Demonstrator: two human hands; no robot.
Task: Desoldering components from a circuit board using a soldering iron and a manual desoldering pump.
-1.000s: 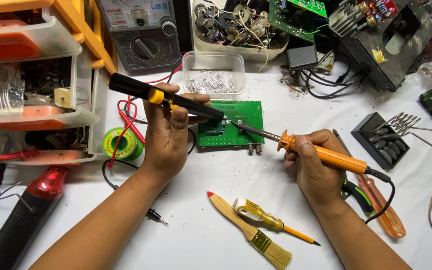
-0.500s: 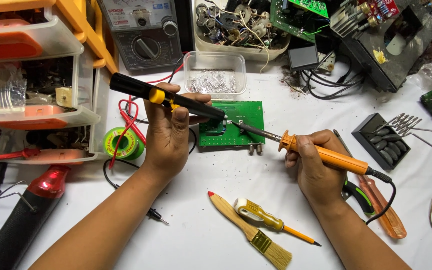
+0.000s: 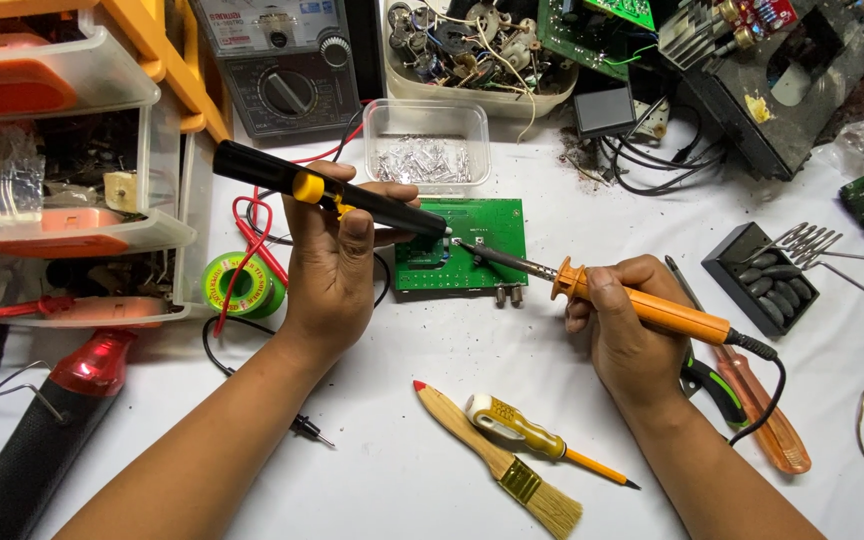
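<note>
A clear plastic box holding small silvery parts sits just behind the green circuit board, and a cream tub heaped with loose electronic parts and wires stands behind that box. To the board's left a stack of plastic drawers holds small parts in bags, too blurred to name. To its right, a black tray holds several dark oval pieces. One board, one solder reel, one brush and one small yellow screwdriver lie on the white table. The board is a flat green rectangle with two metal plugs on its near edge. The left hand is closed around a black and yellow suction pump, its tip at the board. The right hand grips an orange-handled soldering iron, its tip touching the board.
</note>
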